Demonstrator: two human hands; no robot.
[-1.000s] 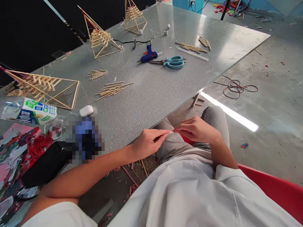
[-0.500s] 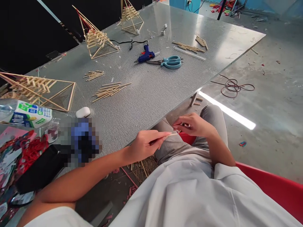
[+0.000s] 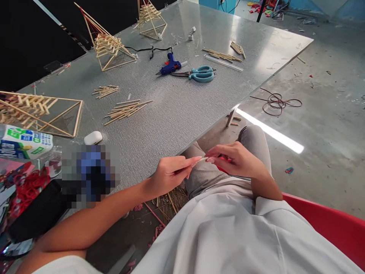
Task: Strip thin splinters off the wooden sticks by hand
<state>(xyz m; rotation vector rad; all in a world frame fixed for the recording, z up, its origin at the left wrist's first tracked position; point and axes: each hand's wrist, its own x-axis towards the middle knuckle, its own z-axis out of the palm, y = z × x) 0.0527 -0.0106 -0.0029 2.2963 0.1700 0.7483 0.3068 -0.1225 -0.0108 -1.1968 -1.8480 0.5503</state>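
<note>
Sitting low in the middle of the frame, the person is pinching a thin stick [image 3: 199, 160] over the lap, just off the near edge of the bench [image 3: 182, 110]. The left hand [image 3: 170, 174] is closing its grip on one end of the stick, thumb and forefinger pressed together around it. The right hand [image 3: 238, 160] is meeting it from the right, its fingertips touching the stick's other end; whether that grip is clamping or only touching, I cannot tell. Something red is showing under the right hand. Lying on the bench above, a bundle of sticks [image 3: 128, 109] is sitting left of centre, with blue scissors [image 3: 201, 74] and a blue glue gun [image 3: 169, 66] further up. Stick pyramids [image 3: 107, 43] are standing toward the upper left.
</note>
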